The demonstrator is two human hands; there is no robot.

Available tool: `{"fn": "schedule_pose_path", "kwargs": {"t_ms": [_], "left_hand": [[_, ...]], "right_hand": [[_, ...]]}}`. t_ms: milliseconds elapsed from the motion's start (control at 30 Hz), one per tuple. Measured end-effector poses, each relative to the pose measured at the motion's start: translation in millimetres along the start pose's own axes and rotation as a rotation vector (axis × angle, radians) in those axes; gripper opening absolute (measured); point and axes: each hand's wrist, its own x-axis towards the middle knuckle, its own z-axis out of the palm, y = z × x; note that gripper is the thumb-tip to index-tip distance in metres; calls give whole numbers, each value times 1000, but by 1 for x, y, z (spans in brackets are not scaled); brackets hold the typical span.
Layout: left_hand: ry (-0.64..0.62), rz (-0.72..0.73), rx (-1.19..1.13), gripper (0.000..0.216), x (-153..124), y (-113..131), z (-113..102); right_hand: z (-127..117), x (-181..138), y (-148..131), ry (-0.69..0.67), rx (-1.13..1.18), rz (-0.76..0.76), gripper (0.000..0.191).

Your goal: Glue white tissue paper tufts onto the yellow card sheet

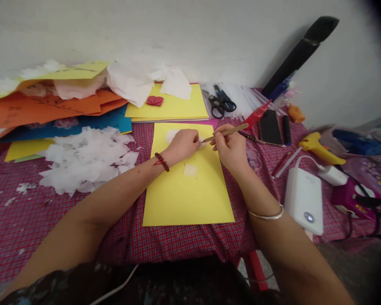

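Both hands meet over a smooth yellow paper sheet [184, 203]. The left hand [184, 143] is curled, pinching a thin white tissue scrap [203, 142]. The right hand [230, 149] grips a slim wooden stick [230, 132] whose tip touches that scrap. A fluffy tissue heap [89, 160] lies on the red checked cloth [34, 220] to the left, and black scissors [220, 103] lie beyond.

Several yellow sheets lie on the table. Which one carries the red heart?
The back sheet, left of the scissors: the heart lies on its left end. The front sheet holds only white scraps.
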Motion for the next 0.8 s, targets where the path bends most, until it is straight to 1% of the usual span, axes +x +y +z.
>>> {"fn": "schedule_pose_path", "kwargs": {"t_ms": [200,300,467,600,667,700,733,800], "left_hand": [[-15,-16,-5,11,0,2,-1],[1,-23,-28,14,-2,3,-3],[15,-36,-35,29,-4,-2,-5],[-8,-34,-16,29,-5,-3,-6],[-21,-37,-10,28,-6,-3,-7],[-25,-36,-7,28,-6,-3,-7],[-24,-32,-5,27,-5,-3,-6],[-12,-17,3,25,-4,-4,-5]], "right_hand": [[2,1,5,-34,-50,3,16],[2,1,3,-57,-85,-6,19],[2,-2,-11,-128,-274,-73,17],[5,-6,-17,-169,-381,-141,16],[5,-6,-16,-180,-359,-134,15],[4,-5,-15,-170,-313,-113,14],[3,-4,-14,-135,-240,-80,14],[0,-1,-11,5,-34,10,12]]}}
